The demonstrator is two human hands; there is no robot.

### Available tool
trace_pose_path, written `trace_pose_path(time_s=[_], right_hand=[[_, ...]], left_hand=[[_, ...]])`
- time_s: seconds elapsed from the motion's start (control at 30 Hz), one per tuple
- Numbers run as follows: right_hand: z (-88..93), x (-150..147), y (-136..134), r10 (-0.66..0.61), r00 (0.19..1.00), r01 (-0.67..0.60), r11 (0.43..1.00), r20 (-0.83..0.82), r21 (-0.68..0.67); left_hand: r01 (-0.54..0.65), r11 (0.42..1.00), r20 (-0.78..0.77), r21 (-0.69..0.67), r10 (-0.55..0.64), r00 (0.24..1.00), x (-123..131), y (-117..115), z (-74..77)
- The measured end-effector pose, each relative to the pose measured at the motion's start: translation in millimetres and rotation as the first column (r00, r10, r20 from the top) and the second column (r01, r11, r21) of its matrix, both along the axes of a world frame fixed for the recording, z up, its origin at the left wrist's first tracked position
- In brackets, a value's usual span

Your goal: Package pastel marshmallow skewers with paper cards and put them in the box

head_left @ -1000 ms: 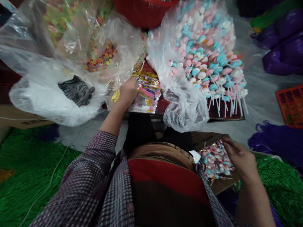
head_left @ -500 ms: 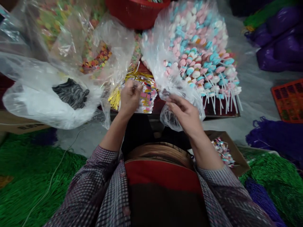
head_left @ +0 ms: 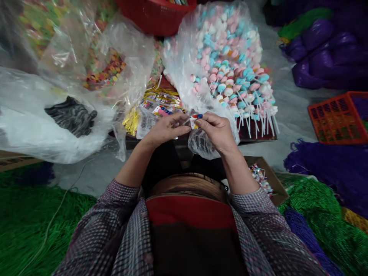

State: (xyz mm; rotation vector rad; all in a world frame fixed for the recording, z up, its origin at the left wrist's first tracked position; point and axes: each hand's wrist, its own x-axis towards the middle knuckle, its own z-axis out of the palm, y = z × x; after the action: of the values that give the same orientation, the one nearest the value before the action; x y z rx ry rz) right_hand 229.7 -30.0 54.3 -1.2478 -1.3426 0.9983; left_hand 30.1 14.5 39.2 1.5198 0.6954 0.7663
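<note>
Both of my hands meet over the table's front edge at a small printed plastic wrapper point(head_left: 193, 122) with white, red, blue and yellow on it. My right hand point(head_left: 217, 129) pinches its right side between thumb and fingers. My left hand point(head_left: 168, 128) has its thumb and fingers closed around the clear left end. Below my left hand lies a stack of printed wrappers point(head_left: 146, 124), beside gold twist ties point(head_left: 131, 122). Just behind my right hand, a clear plastic bag point(head_left: 186, 73) is filled with pink, blue and white candies on sticks point(head_left: 228, 91).
Bags of colourful ring candies point(head_left: 110, 71) stand at left, near a white bag with a dark crumpled piece point(head_left: 73, 115). A red basket point(head_left: 158, 19) is behind. A box of wrapped sticks point(head_left: 276, 184) stands below right. An orange crate point(head_left: 330, 120) and purple bundles are farther right.
My hands have come together, and a printed wrapper now shows between them. Before, my left hand was over the wrapper stack and my right hand was by the clear bag. The view has shifted slightly.
</note>
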Motion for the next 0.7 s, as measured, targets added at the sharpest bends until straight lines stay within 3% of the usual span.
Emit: trace_pose_path(time_s=[0.07, 0.17, 0.27, 0.4, 0.6, 0.7], right_hand=[[0.9, 8.6, -4.1, -0.022, 0.999, 0.022, 1.000, 0.026, 0.017], [-3.5, 16.3, -9.3, -0.051, 0.998, 0.052, 0.998, 0.031, -0.036], [-8.4, 17.8, -13.4, -0.020, 0.997, 0.011, 0.993, -0.080, -0.114], [-10.9, 13.2, -17.4, 0.063, 0.985, -0.089, 0.984, -0.160, -0.157], [-20.8, 5.5, -22.2, -0.119, 0.993, 0.115, 0.981, -0.014, -0.156], [-20.7, 6.4, -22.7, -0.093, 0.995, 0.088, 0.983, -0.027, -0.159]], left_hand=[[0.016, 0.996, -0.002, -0.086, -0.016, 1.000, -0.9, -1.3, 2.5], [-0.051, 0.980, 0.077, -0.195, 0.068, 0.995, 0.8, -4.6, 1.4], [-0.117, 0.960, 0.084, -0.254, 0.143, 0.986, 5.6, -9.0, -2.1], [-0.180, 0.971, -0.087, -0.157, 0.168, 0.982, 12.9, -16.8, -3.8], [-0.211, 0.977, -0.256, 0.040, 0.214, 0.943, 18.8, -26.7, 1.4], [-0.232, 0.973, -0.270, 0.011, 0.226, 0.936, 20.1, -26.6, -0.6]])
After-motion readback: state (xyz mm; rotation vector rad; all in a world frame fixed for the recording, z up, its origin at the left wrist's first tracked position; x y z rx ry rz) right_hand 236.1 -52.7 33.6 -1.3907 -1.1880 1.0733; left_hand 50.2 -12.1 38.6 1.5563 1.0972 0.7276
